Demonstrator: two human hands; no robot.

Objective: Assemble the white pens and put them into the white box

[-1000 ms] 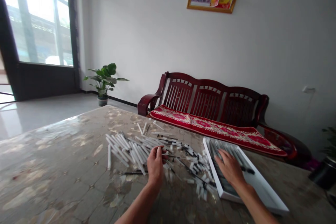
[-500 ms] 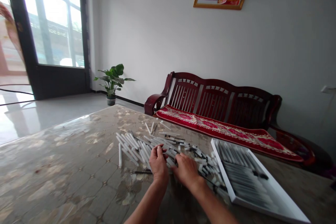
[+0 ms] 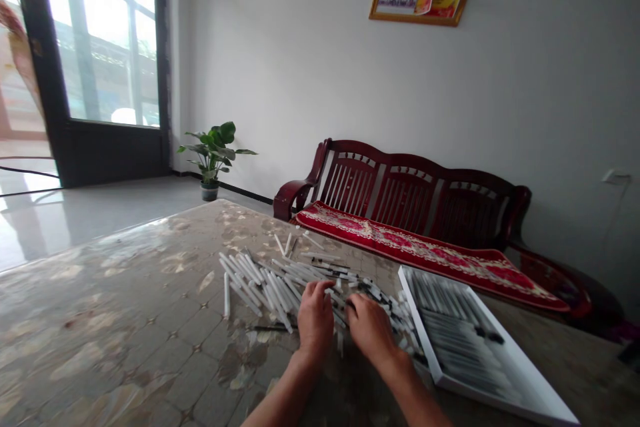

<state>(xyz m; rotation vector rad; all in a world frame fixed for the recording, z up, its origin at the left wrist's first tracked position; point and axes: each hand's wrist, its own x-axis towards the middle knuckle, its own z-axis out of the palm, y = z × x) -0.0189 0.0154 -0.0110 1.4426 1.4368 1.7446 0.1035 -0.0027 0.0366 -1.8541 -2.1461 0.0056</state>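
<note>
My left hand point(image 3: 316, 320) is over the near edge of a pile of white pen barrels point(image 3: 250, 277), its fingers curled and thumb bent in. Whatever it grips, if anything, is hidden by the fingers. Just to its right, my right hand point(image 3: 369, 325) is also closed, fingertips turned toward the left hand and hiding what they hold. Small white and black pen caps point(image 3: 395, 310) lie scattered beyond and beside the right hand. A thin dark rod point(image 3: 273, 328) lies left of my left wrist. At right, a white box point(image 3: 434, 357) contains rows of pens point(image 3: 463, 340).
Everything lies on a table with a patterned cover point(image 3: 150, 320). Behind it stands a dark red wooden bench point(image 3: 400, 180) with a red patterned runner point(image 3: 415, 240). A potted plant point(image 3: 215, 150) is on the floor near the glass door point(image 3: 100, 47).
Both hands have shifted slightly to the right and remain close together. The left hand has turned so more of its back shows. The view has moved a little.
</note>
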